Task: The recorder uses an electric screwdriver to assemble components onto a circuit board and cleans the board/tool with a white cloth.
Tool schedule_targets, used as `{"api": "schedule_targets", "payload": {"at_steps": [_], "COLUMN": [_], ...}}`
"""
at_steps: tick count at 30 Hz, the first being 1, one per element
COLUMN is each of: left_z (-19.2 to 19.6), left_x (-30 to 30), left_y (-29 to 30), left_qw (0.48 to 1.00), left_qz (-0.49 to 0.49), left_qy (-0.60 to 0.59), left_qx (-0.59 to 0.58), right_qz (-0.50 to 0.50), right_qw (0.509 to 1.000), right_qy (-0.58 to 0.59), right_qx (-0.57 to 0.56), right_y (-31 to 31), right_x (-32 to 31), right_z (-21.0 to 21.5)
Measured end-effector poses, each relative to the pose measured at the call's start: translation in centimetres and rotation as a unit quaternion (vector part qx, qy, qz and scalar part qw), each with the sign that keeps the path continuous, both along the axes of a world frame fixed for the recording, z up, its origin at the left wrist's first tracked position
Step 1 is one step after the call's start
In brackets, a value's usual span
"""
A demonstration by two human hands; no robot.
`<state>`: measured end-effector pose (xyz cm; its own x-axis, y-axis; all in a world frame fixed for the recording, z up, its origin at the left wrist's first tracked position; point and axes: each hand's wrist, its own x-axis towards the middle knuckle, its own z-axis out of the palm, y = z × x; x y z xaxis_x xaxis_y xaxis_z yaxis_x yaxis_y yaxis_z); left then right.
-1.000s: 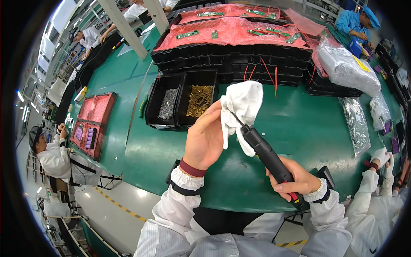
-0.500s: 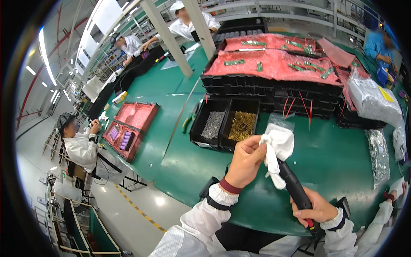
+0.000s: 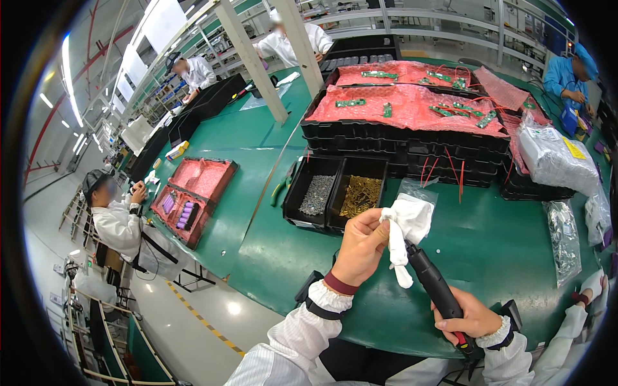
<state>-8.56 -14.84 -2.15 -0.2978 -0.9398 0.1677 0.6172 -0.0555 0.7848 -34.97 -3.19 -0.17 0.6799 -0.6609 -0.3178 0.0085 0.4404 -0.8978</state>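
Note:
My left hand (image 3: pixel 362 248) pinches a crumpled white cloth glove (image 3: pixel 409 217), whose finger-like ends hang down. My right hand (image 3: pixel 473 313) is wrapped round the lower part of a black electric screwdriver (image 3: pixel 436 281) with a red part near its rear. The screwdriver slants up and left, its front end right by the glove; whether they touch I cannot tell. A clear plastic bag (image 3: pixel 421 189) lies just beyond the glove. Left of it stand two black bins, one with silver screws (image 3: pixel 318 195), the other with brass-coloured parts (image 3: pixel 362 195).
Stacked black trays (image 3: pixel 399 137) hold pink bubble wrap and green circuit boards (image 3: pixel 349 103). Wrapped packages (image 3: pixel 555 154) lie at the right. Green-handled pliers (image 3: pixel 280 188) rest beside the bins. A pink-lined box (image 3: pixel 193 199) holds purple cells. Co-workers sit around the green table (image 3: pixel 290 270).
The glove and the screwdriver have shifted slightly left in the picture, and the screwdriver's front end shows more below the glove. Both hands keep their hold.

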Motion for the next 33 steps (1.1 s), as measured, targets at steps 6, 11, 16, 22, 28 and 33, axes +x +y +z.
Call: {"api": "schedule_targets", "payload": {"at_steps": [6, 11, 16, 22, 28, 33], "left_z": [-0.2, -0.6, -0.8, -0.3, -0.1, -0.3], "left_x": [-0.1, -0.8, -1.1, -0.8, -0.5, -0.4], "left_y": [0.0, 0.3, 0.5, 0.5, 0.2, 0.2], "left_qw": [1.000, 1.000, 0.999, 0.999, 1.000, 1.000], "left_qz": [0.011, -0.003, -0.018, -0.013, -0.008, 0.006], "left_qy": [0.013, 0.005, 0.015, -0.009, -0.022, -0.019], "left_qx": [-0.009, 0.015, 0.040, 0.044, 0.016, 0.015], "right_qz": [0.005, -0.009, -0.007, -0.014, -0.011, -0.006], "right_qw": [1.000, 1.000, 1.000, 1.000, 1.000, 1.000], "right_qy": [-0.018, -0.002, 0.005, 0.001, 0.003, 0.014], "right_qx": [0.000, 0.007, 0.004, -0.001, 0.002, -0.001], "right_y": [0.1, 0.1, 0.1, 0.1, 0.1, 0.0], "right_x": [-0.1, -0.1, -0.1, 0.1, 0.0, 0.1], "right_z": [-0.2, -0.1, -0.2, -0.3, -0.2, 0.0]}}
